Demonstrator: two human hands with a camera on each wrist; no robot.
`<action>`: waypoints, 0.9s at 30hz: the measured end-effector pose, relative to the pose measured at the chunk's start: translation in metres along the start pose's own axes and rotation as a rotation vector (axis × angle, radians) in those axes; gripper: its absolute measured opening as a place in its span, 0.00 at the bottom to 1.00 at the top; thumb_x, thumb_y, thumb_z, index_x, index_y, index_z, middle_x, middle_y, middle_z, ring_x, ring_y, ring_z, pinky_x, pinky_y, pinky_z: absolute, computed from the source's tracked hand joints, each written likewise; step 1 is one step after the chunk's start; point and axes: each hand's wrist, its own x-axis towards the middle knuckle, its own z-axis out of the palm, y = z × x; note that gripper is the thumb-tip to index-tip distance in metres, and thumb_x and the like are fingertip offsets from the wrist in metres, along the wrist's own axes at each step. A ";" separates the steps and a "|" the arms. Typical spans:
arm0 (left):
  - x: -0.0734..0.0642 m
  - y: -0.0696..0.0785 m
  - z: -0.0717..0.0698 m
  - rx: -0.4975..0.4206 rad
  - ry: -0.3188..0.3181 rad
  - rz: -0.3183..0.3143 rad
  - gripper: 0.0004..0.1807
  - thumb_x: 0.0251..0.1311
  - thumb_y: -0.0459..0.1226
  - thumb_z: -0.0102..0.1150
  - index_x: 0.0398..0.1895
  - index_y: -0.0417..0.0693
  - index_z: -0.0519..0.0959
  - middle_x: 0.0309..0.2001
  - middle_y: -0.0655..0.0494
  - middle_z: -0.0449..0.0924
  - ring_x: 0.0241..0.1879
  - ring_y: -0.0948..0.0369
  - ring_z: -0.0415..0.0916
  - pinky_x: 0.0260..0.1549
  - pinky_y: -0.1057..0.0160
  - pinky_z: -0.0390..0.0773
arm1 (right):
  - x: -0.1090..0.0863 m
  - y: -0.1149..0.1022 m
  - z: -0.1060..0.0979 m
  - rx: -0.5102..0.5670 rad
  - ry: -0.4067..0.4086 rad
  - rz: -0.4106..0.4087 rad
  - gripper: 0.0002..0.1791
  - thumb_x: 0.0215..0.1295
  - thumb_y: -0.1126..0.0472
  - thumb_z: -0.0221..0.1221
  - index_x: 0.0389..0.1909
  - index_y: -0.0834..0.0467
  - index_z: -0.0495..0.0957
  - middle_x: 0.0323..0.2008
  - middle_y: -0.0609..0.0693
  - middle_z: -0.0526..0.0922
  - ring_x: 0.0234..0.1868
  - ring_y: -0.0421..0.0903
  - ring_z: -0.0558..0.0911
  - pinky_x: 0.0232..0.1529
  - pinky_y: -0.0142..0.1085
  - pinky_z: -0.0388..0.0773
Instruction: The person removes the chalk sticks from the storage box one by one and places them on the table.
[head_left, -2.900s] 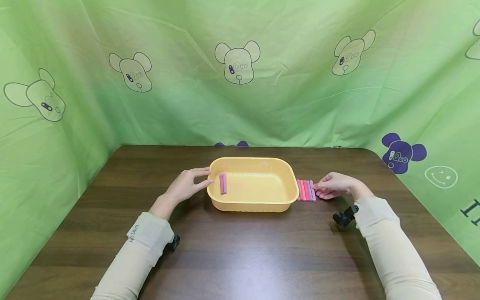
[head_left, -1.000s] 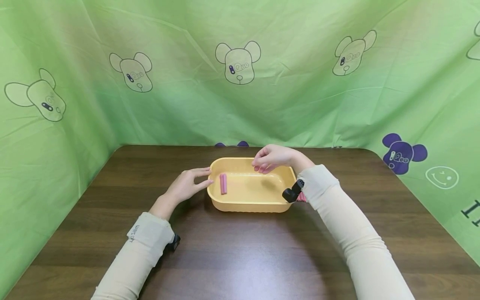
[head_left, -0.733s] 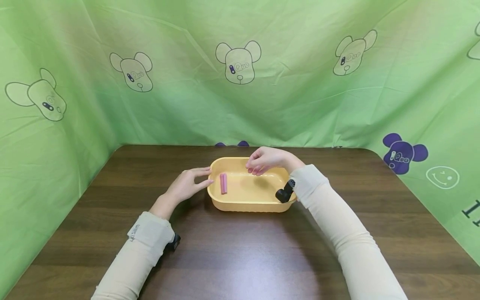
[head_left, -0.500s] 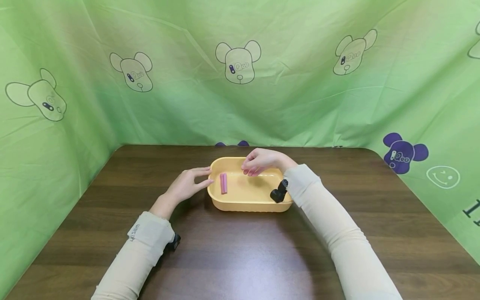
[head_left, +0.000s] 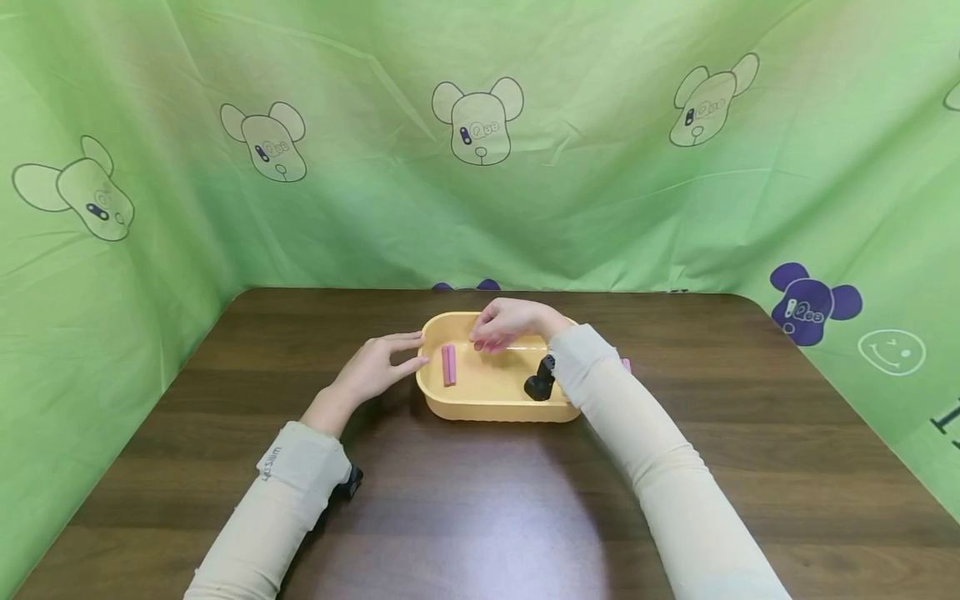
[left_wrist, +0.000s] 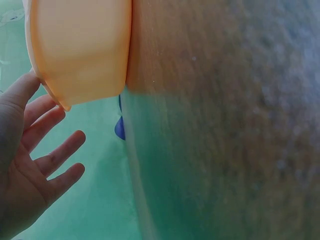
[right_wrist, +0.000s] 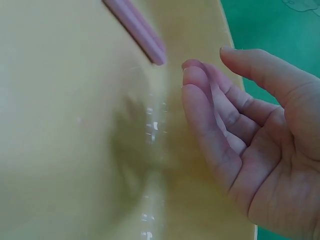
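Note:
A yellow plastic basin (head_left: 495, 412) stands on the table. Two slim pink-purple sticks (head_left: 448, 365) lie side by side on its floor near the left end. At the left rim, my left hand (head_left: 372, 367) touches the basin with thumb and fingertips, its other fingers loosely spread. My right hand (head_left: 508, 325) is over the back half of the basin, to the right of the sticks. In the right wrist view its thumb is apart from the gently bent fingers, and nothing shows between them. The sticks' near ends (right_wrist: 140, 32) show ahead of those fingers.
Past my right sleeve (head_left: 645, 442) a small pink stick end (head_left: 626, 365) shows on the brown wooden table (head_left: 465, 500); the sleeve hides what else lies there. A green printed cloth (head_left: 480, 217) hangs behind and at both sides.
My right hand has moved left from the row of sticks beside the basin to above the basin, drifting further left and slightly lower. My left hand has stayed at the rim.

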 end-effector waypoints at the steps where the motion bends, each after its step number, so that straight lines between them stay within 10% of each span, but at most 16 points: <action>1: 0.000 0.000 0.000 -0.001 0.000 0.000 0.25 0.59 0.45 0.60 0.58 0.44 0.75 0.60 0.49 0.75 0.63 0.52 0.69 0.64 0.52 0.67 | 0.002 0.000 0.001 0.001 -0.004 0.005 0.15 0.65 0.63 0.54 0.46 0.70 0.75 0.28 0.46 0.84 0.30 0.37 0.82 0.39 0.30 0.83; 27: 0.000 0.003 -0.001 0.002 0.009 0.010 0.24 0.59 0.45 0.59 0.57 0.43 0.76 0.59 0.49 0.75 0.62 0.52 0.69 0.63 0.52 0.68 | 0.027 -0.004 0.029 -0.065 -0.058 0.135 0.07 0.64 0.63 0.55 0.27 0.60 0.75 0.20 0.46 0.79 0.21 0.36 0.78 0.28 0.25 0.80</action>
